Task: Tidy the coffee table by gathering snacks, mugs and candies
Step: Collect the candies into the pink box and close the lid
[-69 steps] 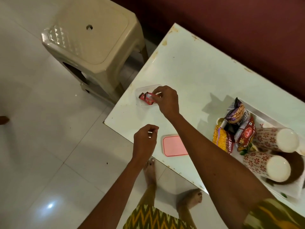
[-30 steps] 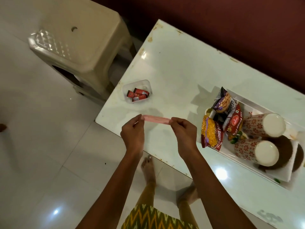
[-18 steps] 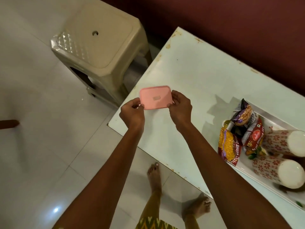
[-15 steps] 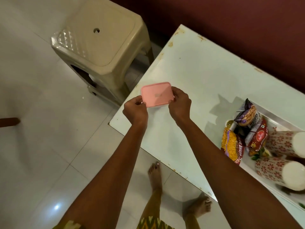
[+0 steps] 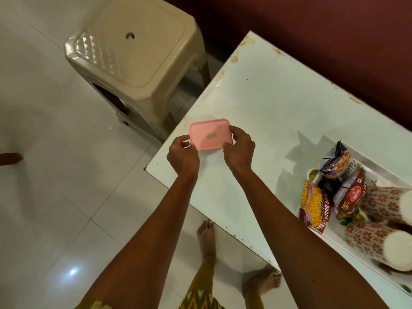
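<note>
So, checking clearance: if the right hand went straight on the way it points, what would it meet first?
The right hand grips the pink lid, so that first; beyond it the table edge, then probably the beige stool.

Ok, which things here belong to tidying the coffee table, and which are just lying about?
Part of the job:
pink lid, gripped by the left hand and right hand
snack packets and two floral mugs, in the white tray
coffee table

Just there:
beige plastic stool, beside the table
</note>
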